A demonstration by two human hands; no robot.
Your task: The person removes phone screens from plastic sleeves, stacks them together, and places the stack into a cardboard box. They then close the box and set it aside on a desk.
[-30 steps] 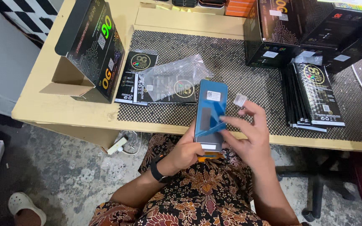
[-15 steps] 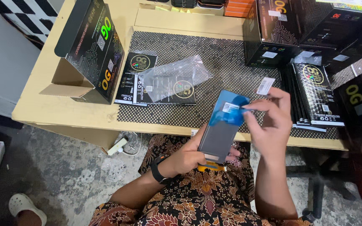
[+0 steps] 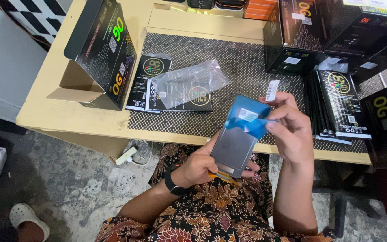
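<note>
Partly film-covered phone screen (image 3: 232,148)

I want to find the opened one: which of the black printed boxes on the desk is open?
The black box at the desk's left edge: its brown flap hangs open.

Glossy blue plastic film (image 3: 247,117) on a smooth grey glass panel (image 3: 233,150); matt wooden table (image 3: 68,112).

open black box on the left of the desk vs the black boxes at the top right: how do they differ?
The open box stands alone, tilted, its flap lifted and its brown cardboard inside showing; the stacked boxes are closed and packed together. The open box sits partly on bare desk, off the mesh mat; the stacked boxes sit along the mat's far edge. Both are black with similar yellow-green lettering.
</note>
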